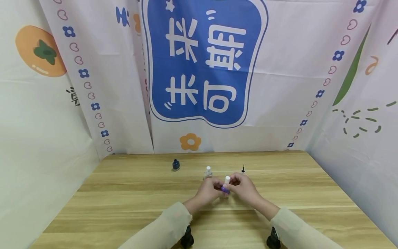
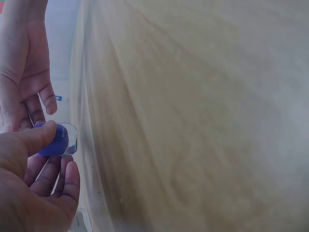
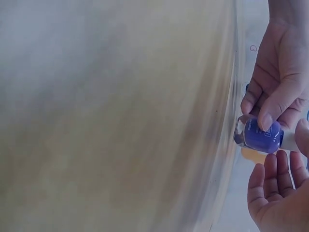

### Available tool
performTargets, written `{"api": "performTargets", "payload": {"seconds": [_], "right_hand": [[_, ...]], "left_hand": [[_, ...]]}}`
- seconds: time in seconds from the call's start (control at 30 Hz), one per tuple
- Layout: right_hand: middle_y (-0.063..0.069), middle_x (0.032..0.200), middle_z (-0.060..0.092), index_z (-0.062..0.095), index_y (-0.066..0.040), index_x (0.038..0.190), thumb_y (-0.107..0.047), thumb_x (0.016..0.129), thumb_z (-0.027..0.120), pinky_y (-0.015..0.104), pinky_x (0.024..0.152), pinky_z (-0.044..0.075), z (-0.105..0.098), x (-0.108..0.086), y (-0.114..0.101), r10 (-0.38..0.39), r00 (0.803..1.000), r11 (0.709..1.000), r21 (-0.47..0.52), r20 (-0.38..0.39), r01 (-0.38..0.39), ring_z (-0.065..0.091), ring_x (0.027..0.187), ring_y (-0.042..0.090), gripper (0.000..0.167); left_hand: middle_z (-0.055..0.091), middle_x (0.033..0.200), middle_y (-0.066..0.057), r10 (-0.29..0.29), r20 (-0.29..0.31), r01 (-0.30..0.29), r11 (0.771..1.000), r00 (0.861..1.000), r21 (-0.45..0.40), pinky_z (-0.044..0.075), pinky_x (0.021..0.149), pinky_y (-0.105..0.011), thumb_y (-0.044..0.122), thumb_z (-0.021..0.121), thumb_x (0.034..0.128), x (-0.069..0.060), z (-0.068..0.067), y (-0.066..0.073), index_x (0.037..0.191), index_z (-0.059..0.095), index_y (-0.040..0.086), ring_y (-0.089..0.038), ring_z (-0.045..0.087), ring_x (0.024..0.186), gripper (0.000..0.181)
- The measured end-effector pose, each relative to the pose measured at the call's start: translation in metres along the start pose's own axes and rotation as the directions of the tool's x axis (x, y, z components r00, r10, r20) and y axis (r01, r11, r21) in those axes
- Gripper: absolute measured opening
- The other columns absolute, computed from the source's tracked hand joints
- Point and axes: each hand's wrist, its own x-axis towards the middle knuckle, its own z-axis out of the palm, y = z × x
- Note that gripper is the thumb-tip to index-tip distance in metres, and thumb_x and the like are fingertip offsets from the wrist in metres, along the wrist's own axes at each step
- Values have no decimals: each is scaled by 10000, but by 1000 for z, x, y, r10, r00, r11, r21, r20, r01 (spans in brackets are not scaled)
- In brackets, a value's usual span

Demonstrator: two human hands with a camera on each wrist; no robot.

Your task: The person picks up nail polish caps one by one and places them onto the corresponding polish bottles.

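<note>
A small bottle of purple polish (image 1: 225, 190) is held upright above the wooden table, between both hands. My left hand (image 1: 209, 190) pinches its glass body between thumb and fingers; the purple body (image 3: 262, 135) shows clearly in the right wrist view. At the white cap (image 1: 227, 180), the thumb and fingers of my right hand (image 1: 244, 188) pinch from the right side. In the left wrist view the purple bottle (image 2: 58, 139) has its clear base pointing away from the palm, and the cap is hidden.
A dark blue bottle (image 1: 176, 165) without a white cap stands at the back left of the table (image 1: 130, 197). A clear bottle (image 1: 208, 172) with a white top stands just behind my left hand. Beyond my right hand is a white cap with a dark brush (image 1: 243, 169) pointing up.
</note>
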Motion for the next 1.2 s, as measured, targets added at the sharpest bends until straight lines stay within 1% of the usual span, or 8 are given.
{"api": "performTargets", "payload": {"seconds": [0.17,0.4,0.53,0.67,0.9,1.1,1.2], "right_hand": [[15,858,619,633,-52,889,-116,830,773,264,682,494,3,-1,-1,0,1000,1000,-11,-12,-1,581,793,170,165],[4,843,628,630,-55,896,-105,829,770,272,697,496,4,-2,-3,22,1000,1000,-23,7,-22,587,801,169,163],[5,847,631,630,-51,897,-107,827,772,273,694,497,5,-2,-3,17,1000,999,-29,8,-17,588,800,166,168],[11,848,633,629,-38,899,-109,829,774,270,690,496,6,-1,-3,6,1000,1000,-30,12,-6,587,796,163,176],[15,845,631,628,-27,902,-111,826,778,270,685,493,6,0,-4,-5,1000,999,-33,20,6,583,791,160,187],[13,839,628,626,-30,895,-105,823,780,266,672,488,6,0,-5,-1,1000,1000,-30,21,2,581,785,160,187],[12,835,627,624,-31,891,-100,820,782,264,667,486,7,0,-7,2,1000,1000,-29,20,-1,579,783,160,186]], "left_hand": [[695,802,28,1,-4,-1,1000,1000,6,523,678,-217,4,816,756,-1,0,0,881,739,47,-78,628,744,153],[702,801,6,12,-1,-12,1000,1000,12,523,676,-217,-18,807,757,-2,-1,-1,876,739,28,-79,630,734,144],[703,805,6,3,4,-3,1000,1000,9,520,679,-214,-12,808,759,-1,-1,-1,882,741,32,-75,630,738,147],[703,805,-4,8,8,-8,1000,1000,1,526,682,-224,-15,807,757,-1,-1,-2,880,737,23,-87,637,739,147],[699,801,11,-18,13,18,1000,1000,-5,521,684,-217,-7,809,760,0,-2,-3,873,734,37,-84,637,745,142],[698,798,11,-15,12,15,1000,1000,0,521,681,-222,2,814,757,0,-3,-2,866,735,37,-84,635,747,139],[697,801,8,-23,12,23,1000,1000,3,522,682,-226,5,816,757,-1,-4,-1,869,733,35,-87,633,750,143]]}}
